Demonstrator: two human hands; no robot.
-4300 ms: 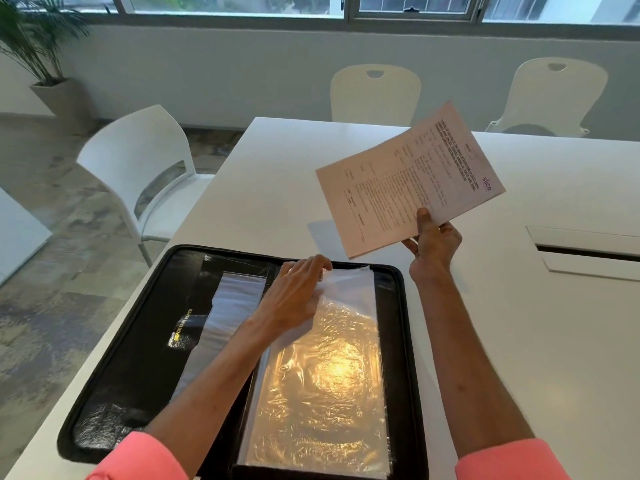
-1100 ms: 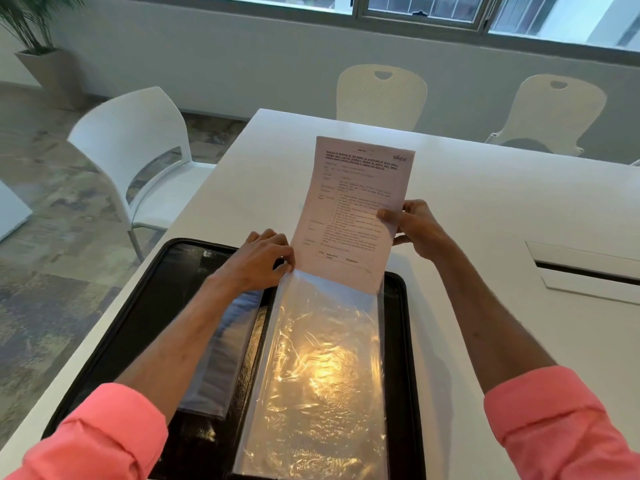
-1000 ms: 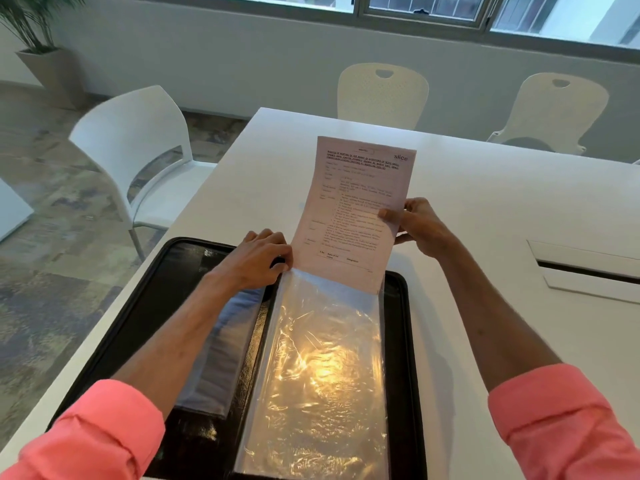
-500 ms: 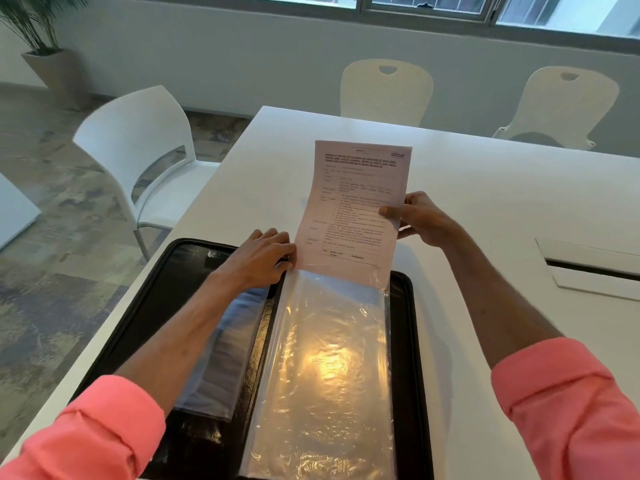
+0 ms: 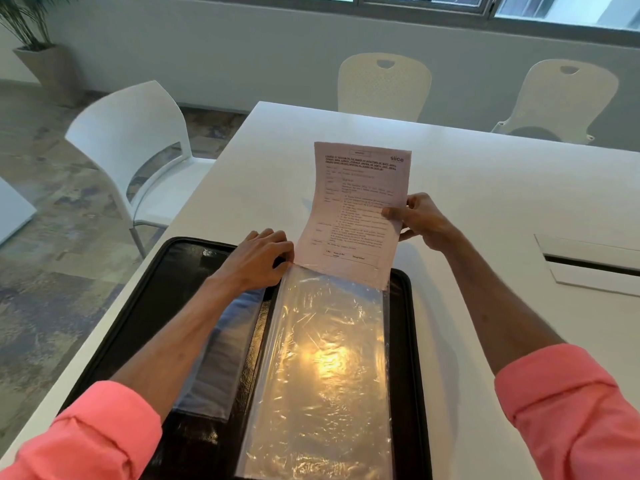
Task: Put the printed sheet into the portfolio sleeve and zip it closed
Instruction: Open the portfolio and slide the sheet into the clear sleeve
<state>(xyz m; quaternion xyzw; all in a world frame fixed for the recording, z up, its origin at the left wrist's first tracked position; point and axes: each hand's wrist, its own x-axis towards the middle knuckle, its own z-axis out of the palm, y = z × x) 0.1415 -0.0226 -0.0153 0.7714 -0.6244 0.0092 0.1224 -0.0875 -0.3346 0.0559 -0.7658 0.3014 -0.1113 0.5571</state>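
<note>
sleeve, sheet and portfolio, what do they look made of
The sleeve looks like thin clear plastic film, glossy: it crinkles and throws back a warm glare. The sheet is plain matte paper, printed in black and bending softly. The portfolio is black, shiny and faintly grained, probably leather or an imitation.

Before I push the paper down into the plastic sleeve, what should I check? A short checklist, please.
1. The right hand grips the white printed sheet at its right edge: ok.
2. The left hand pinches the clear plastic sleeve at its top left corner: ok.
3. Sheet's lower edge meets the sleeve's top: ok.
4. Sleeve mouth open: cannot tell.
5. The black portfolio lies open on the white table: ok.
</note>
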